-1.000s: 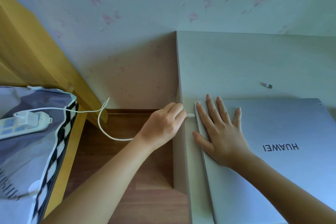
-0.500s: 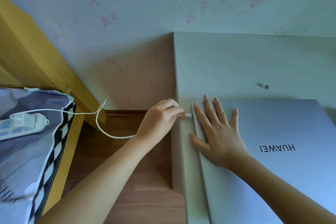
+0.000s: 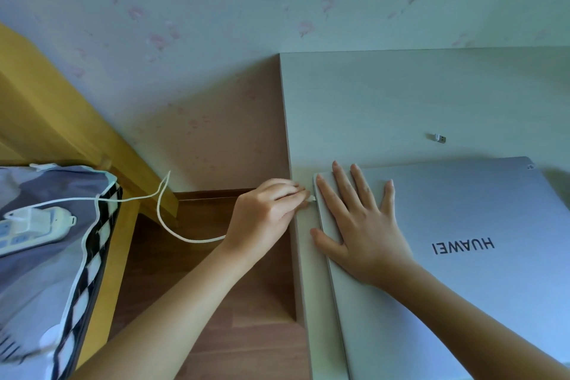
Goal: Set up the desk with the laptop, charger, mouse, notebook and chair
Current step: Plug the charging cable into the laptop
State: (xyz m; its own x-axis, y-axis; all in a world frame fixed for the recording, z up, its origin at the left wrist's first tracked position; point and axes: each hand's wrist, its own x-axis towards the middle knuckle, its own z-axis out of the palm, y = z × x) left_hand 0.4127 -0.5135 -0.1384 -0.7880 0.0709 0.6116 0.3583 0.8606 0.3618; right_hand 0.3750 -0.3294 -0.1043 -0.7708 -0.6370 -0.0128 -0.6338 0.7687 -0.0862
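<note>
A closed silver laptop (image 3: pixel 462 225) lies on the pale desk (image 3: pixel 385 95) near its left edge. My right hand (image 3: pixel 361 225) rests flat on the lid's left corner, fingers spread. My left hand (image 3: pixel 265 213) pinches the plug end of the white charger cable (image 3: pixel 172 228) right at the laptop's left side; the plug tip touches the edge. The cable loops back over the floor gap to a white charger brick plugged into a power strip (image 3: pixel 34 225) on the bed. No mouse, notebook or chair is in view.
A small USB dongle (image 3: pixel 438 138) lies on the desk behind the laptop. A bed with a grey and checkered cover (image 3: pixel 46 271) and yellow wooden frame (image 3: pixel 61 120) stands at left. Brown floor (image 3: pixel 246 333) shows between bed and desk. A flowered wall is behind.
My left hand has pushed the cable plug rightward until it meets the laptop's left side. My right hand has stayed flat on the lid.
</note>
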